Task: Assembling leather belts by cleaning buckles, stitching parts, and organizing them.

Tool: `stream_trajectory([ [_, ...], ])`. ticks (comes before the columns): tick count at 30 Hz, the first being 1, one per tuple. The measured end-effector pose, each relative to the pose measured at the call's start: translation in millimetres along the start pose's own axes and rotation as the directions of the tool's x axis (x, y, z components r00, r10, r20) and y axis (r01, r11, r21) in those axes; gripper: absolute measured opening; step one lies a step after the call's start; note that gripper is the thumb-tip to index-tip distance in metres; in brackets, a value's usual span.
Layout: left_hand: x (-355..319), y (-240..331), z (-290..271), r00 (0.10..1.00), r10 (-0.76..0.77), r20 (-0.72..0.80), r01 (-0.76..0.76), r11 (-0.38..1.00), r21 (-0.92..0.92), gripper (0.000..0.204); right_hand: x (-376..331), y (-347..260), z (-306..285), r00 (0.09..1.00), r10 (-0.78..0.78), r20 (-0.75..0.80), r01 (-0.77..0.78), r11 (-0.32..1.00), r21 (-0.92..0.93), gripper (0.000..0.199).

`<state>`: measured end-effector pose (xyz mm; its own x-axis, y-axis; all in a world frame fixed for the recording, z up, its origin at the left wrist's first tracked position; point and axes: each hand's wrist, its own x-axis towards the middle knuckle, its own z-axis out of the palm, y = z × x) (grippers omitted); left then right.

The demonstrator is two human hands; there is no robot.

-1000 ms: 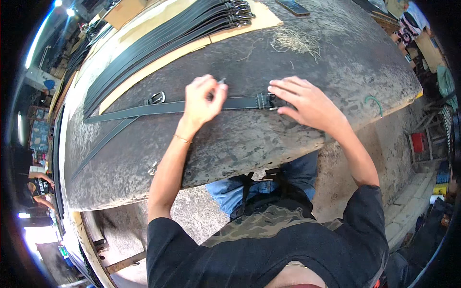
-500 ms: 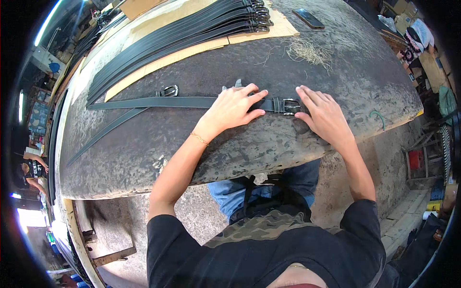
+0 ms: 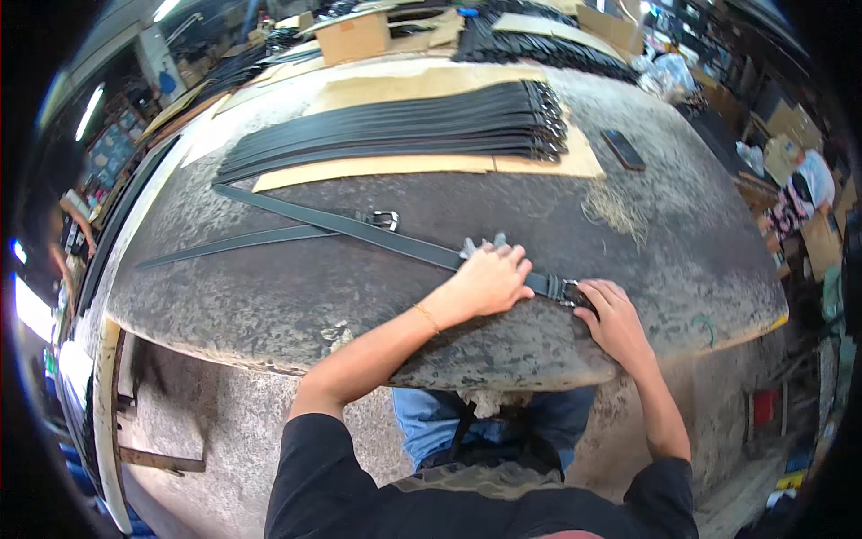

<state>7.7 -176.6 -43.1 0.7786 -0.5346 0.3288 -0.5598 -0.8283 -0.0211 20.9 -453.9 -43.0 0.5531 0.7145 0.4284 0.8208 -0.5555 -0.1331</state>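
Observation:
A black belt (image 3: 337, 223) with pale edge stitching slants across the worn dark tabletop (image 3: 296, 296). The thumb and fingers of my right hand (image 3: 618, 316) close on its silver buckle (image 3: 569, 292). My left hand (image 3: 492, 280) is pressed over the strap just left of the buckle, fingers curled. Past those fingers pokes a grey cloth-like scrap (image 3: 469, 247), mostly hidden by the hand. Under the slanting strap runs a second black belt (image 3: 242, 242), its buckle (image 3: 386, 220) lying beyond the crossing.
A row of black belts (image 3: 386, 126) lies on cardboard (image 3: 539, 167) at the back, buckles to the right. Right of it are a phone (image 3: 623, 149) and a tangle of pale thread (image 3: 615, 214). A cardboard box (image 3: 352, 38) stands farther back. Another person's arm (image 3: 76, 220) shows at far left.
My view has tilted up, showing more of the far table. The belt now slants down toward the right, and my right hand has closed on its buckle.

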Motion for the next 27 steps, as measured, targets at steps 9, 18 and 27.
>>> stream_trajectory([
  [9,8.1,17.4,-59.2,0.976,-0.054,-0.21,-0.039,0.908,-0.417,0.049,47.9,5.5,-48.6,0.958,0.229,-0.175,-0.146,0.91,0.389,0.036],
  [18,-15.0,-74.3,-54.6,0.936,-0.256,-0.244,0.253,0.967,-0.043,0.076,94.3,30.4,-44.4,0.863,0.413,-0.29,0.061,0.485,0.872,0.028],
  [27,-133.9,-257.3,-44.0,0.73,-0.556,-0.398,0.684,0.591,0.428,0.027,141.7,96.1,-79.6,0.821,0.423,-0.383,0.205,0.407,0.89,0.033],
])
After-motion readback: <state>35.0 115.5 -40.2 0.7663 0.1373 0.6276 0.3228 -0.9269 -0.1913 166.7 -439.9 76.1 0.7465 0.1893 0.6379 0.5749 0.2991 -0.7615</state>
